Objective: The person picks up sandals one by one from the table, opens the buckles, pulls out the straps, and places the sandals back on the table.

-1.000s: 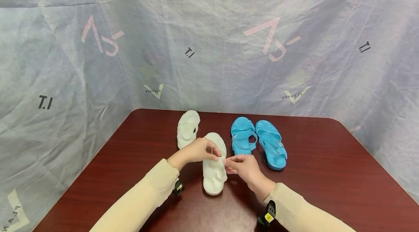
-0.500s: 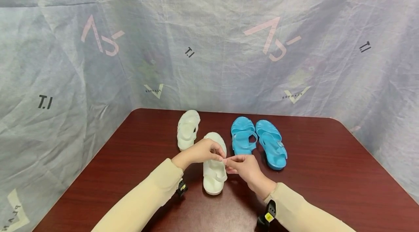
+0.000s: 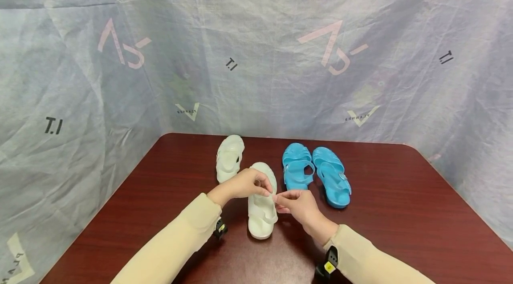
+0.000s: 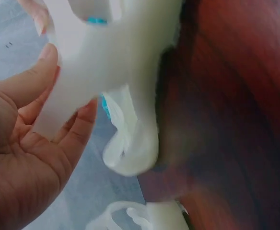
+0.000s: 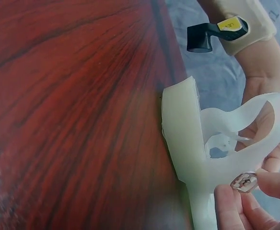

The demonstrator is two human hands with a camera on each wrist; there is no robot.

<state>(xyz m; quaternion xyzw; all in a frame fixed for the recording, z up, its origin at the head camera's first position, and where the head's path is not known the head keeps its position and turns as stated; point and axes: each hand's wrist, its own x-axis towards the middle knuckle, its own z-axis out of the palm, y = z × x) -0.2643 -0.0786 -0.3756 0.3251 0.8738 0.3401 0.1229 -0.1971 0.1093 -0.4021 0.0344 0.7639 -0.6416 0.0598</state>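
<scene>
A white sandal (image 3: 261, 229) lies toe-away in front of me, between both hands. My left hand (image 3: 245, 184) reaches over it from the left, thumb and fingers bent around its strap (image 4: 77, 72), as the left wrist view shows. From the right side, my right hand (image 3: 299, 206) pinches the strap's end at a small shiny buckle (image 5: 244, 182). The fingertips of both hands are close together over the sandal's right edge. Part of the sandal's upper is hidden behind the left hand. A loop of strap (image 5: 269, 108) stands up from the sandal.
Another white sandal (image 3: 229, 159) lies behind and to the left on the dark red table (image 3: 384, 213). Two blue sandals, a left one (image 3: 296, 166) and a right one (image 3: 332, 179), lie at the right. A grey printed cloth (image 3: 272, 88) hangs behind the table.
My left fingertips have shifted slightly right toward the right hand's fingertips, then slightly back left. My right hand keeps its place at the strap, and the sandals have hardly moved.
</scene>
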